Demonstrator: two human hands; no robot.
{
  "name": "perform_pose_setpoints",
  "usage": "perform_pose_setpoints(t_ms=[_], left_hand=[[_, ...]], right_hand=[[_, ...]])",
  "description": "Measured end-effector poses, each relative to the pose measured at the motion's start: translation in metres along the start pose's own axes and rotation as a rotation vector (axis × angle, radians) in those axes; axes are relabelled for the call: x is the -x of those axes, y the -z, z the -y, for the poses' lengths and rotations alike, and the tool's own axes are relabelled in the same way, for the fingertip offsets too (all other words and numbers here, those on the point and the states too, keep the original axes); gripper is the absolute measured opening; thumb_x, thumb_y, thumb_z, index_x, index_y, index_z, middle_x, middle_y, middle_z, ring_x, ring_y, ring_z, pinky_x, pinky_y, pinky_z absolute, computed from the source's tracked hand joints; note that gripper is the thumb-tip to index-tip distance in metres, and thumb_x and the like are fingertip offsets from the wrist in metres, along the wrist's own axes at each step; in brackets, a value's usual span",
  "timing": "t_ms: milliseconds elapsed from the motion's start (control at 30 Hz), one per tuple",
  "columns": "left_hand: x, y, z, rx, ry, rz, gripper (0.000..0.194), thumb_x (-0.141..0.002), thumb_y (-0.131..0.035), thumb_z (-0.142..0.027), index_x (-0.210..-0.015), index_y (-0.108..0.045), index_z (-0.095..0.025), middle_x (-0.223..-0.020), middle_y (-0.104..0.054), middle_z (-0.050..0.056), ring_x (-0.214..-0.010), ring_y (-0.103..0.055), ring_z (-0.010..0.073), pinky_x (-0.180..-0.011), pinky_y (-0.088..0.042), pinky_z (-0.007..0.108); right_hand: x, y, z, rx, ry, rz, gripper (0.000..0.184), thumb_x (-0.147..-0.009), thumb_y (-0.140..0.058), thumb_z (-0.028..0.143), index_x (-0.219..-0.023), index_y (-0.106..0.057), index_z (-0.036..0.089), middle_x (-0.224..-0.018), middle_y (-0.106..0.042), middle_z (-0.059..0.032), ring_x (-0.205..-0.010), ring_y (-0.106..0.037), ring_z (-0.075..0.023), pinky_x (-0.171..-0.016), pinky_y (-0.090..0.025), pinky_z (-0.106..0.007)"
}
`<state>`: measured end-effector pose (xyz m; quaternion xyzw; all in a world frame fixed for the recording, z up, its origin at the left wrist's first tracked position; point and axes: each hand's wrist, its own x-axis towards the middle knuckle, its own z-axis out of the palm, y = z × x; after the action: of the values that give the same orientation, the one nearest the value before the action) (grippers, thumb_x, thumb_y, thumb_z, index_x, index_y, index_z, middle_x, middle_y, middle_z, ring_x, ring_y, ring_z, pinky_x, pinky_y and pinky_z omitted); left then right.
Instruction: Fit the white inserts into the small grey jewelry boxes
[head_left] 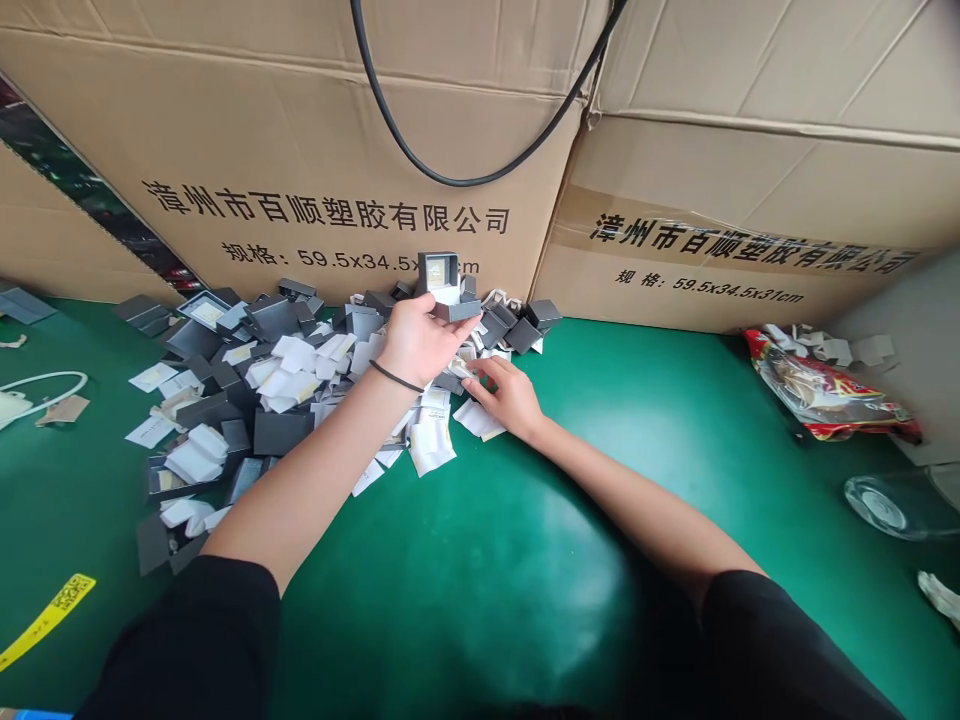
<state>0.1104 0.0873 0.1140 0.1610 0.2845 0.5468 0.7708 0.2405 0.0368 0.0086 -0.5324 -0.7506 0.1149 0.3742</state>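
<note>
My left hand [422, 335] is closed around a small dark grey jewellery box [442, 290], held above the pile with its lid up. White lining and a pale card show inside the lid. Lower and to the right, my right hand [508, 393] is at the pile's edge with its fingers curled together beside crumpled white scraps. Whatever lies between those fingertips is hidden. Under and around both hands spreads a heap of similar dark boxes [283, 432], mixed with folded white paper slips [431, 440].
Large cardboard cartons [360, 130] stand along the back of the green table [480, 600], with a black cable [450, 180] hanging before them. On the right are a red snack bag [825, 390] and a clear glass [900, 503]. A yellow strip [49, 620] lies front left.
</note>
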Motion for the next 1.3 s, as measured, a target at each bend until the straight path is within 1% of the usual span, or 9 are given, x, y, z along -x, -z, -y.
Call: perform_pose_setpoints(t_ms=[167,333,533,667,733,867,967,1167,1300], left_hand=[[0.003,-0.005,-0.005,-0.011,-0.017,-0.014,0.025,-0.081,-0.040,-0.010,-0.099,-0.058,-0.011,-0.098,-0.066,0.011,-0.105,-0.061,0.0229,-0.094,-0.048,0.041],[0.005,-0.004,-0.018,-0.008,-0.065,-0.023,0.024,-0.082,-0.040,-0.012,-0.098,-0.057,-0.013,-0.100,-0.064,0.011,-0.108,-0.059,0.0221,-0.093,-0.050,0.037],[0.008,-0.002,-0.026,0.013,-0.075,-0.008,0.021,-0.082,-0.041,-0.014,-0.097,-0.055,-0.013,-0.099,-0.063,0.012,-0.107,-0.059,0.0228,-0.091,-0.051,0.035],[0.011,-0.005,-0.022,-0.003,-0.061,-0.005,0.021,-0.082,-0.041,-0.013,-0.097,-0.055,-0.012,-0.099,-0.063,0.012,-0.106,-0.060,0.0226,-0.091,-0.051,0.036],[0.012,-0.006,-0.019,-0.012,-0.049,0.004,0.022,-0.081,-0.042,-0.013,-0.098,-0.056,-0.012,-0.099,-0.063,0.012,-0.105,-0.060,0.0223,-0.091,-0.051,0.036],[0.013,-0.006,-0.014,-0.025,-0.011,0.019,0.024,-0.080,-0.044,-0.013,-0.099,-0.058,-0.011,-0.100,-0.064,0.012,-0.102,-0.061,0.0220,-0.091,-0.051,0.036],[0.013,-0.005,-0.010,-0.031,-0.004,0.024,0.026,-0.081,-0.043,-0.013,-0.102,-0.058,-0.011,-0.099,-0.065,0.012,-0.100,-0.062,0.0211,-0.090,-0.051,0.035],[0.016,0.000,0.008,-0.121,0.117,0.247,0.028,-0.086,-0.042,-0.019,-0.105,-0.061,-0.009,-0.098,-0.066,0.012,-0.098,-0.063,0.0209,-0.088,-0.051,0.035],[0.026,0.015,0.042,-0.145,0.283,0.377,0.033,-0.091,-0.036,-0.026,-0.104,-0.062,-0.009,-0.106,-0.066,0.014,-0.098,-0.063,0.0241,-0.086,-0.051,0.039]], right_hand=[[0.005,0.010,-0.010,-0.058,-0.016,-0.185,0.026,-0.090,-0.045,0.039,-0.084,-0.061,0.019,-0.076,-0.060,-0.0024,-0.065,-0.053,-0.0124,-0.063,-0.043,-0.025],[0.015,0.023,-0.017,-0.062,-0.081,-0.351,0.024,-0.089,-0.046,0.042,-0.084,-0.055,0.020,-0.077,-0.057,-0.0021,-0.065,-0.051,-0.0124,-0.057,-0.042,-0.024],[0.021,0.018,-0.019,0.185,-0.065,-0.251,0.013,-0.086,-0.050,0.034,-0.091,-0.055,0.023,-0.096,-0.059,-0.0054,-0.086,-0.053,-0.0186,-0.061,-0.043,-0.027],[0.021,0.015,-0.024,0.245,-0.148,-0.276,0.010,-0.085,-0.047,0.024,-0.090,-0.055,0.022,-0.086,-0.058,-0.0035,-0.075,-0.053,-0.0167,-0.056,-0.041,-0.026],[0.019,0.016,-0.025,0.239,-0.099,-0.245,0.014,-0.086,-0.043,0.021,-0.092,-0.056,0.022,-0.082,-0.058,-0.0028,-0.069,-0.053,-0.0152,-0.057,-0.042,-0.025],[0.016,0.019,-0.022,0.352,0.109,-0.028,0.028,-0.089,-0.044,0.024,-0.115,-0.054,0.025,-0.088,-0.061,-0.0059,-0.084,-0.055,-0.0193,-0.060,-0.043,-0.026],[0.016,0.017,-0.018,0.385,0.130,0.050,0.029,-0.090,-0.045,0.031,-0.117,-0.053,0.023,-0.087,-0.063,-0.0071,-0.085,-0.055,-0.0210,-0.063,-0.044,-0.027],[0.018,0.019,-0.033,-0.100,-0.195,-0.093,0.023,-0.085,-0.050,0.043,-0.086,-0.058,0.021,-0.065,-0.057,0.0017,-0.057,-0.054,-0.0116,-0.057,-0.043,-0.023],[0.026,0.036,-0.049,-0.660,-0.311,-0.057,0.043,-0.078,-0.059,0.045,-0.112,-0.050,0.021,-0.061,-0.054,0.0064,-0.052,-0.053,-0.0103,-0.050,-0.044,-0.023]])
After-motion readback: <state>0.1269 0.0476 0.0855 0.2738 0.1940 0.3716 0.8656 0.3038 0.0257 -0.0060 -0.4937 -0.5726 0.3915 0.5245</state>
